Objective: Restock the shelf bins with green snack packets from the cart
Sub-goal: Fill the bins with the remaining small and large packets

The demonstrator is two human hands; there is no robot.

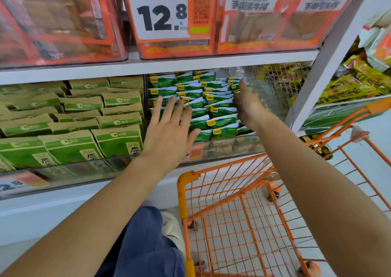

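Landmark: the clear bin front.

Nearest, below and right of it: orange cart. The basket part in view shows only bare wire, no packets, so I'd judge the load is already on the shelf.

At the bin front, left end: left hand reaches over it, fingers straight and spread, flat on the green snack packets. Grip released, holding nothing. Looks like pressing the pile level.

Just behind its right end: right hand, palm turned toward the pile, fingers extended along the packets' right edge. Grip released too. Probably squaring the stack against that side.

Packets: behind the bin front, filling the bin to the back. Small flat pouches, green with a white band and a yellow corner tag, overlapping in loose rows.

Left of the bin: kraft-and-green boxes in the neighbouring bin.

Above: price tag, reads 12.8.
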